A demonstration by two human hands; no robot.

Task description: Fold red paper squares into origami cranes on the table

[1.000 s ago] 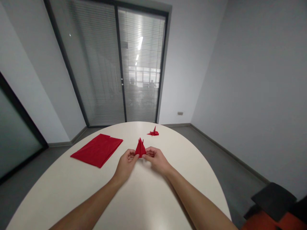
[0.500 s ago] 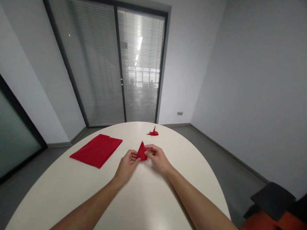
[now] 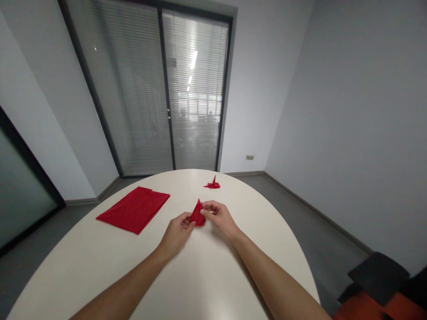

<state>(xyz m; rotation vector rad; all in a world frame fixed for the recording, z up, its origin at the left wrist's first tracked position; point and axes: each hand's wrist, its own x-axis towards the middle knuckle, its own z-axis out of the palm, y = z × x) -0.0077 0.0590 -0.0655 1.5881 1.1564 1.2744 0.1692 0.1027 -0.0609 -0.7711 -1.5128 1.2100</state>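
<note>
A small piece of folded red paper (image 3: 198, 215), pointed at the top, is held just over the middle of the table. My left hand (image 3: 178, 230) pinches its lower left edge between thumb and curled fingers. On the opposite side, my right hand (image 3: 220, 218) grips the paper's right edge, thumb in front and fingers behind. The back of the folded paper is hidden from me. Beyond my hands lies a small red folded-paper figure (image 3: 213, 184) with thin points, one of them sticking up.
A stack of larger red paper sheets (image 3: 135, 210) lies on the left of the round white table (image 3: 187, 284). A black and orange chair (image 3: 380, 280) stands at the lower right. Behind the table are a glass partition with blinds (image 3: 196, 133) and white walls.
The folded paper has tilted slightly and sits a touch lower. My right thumb has shifted up along its right edge. Both hands keep hold of it.
</note>
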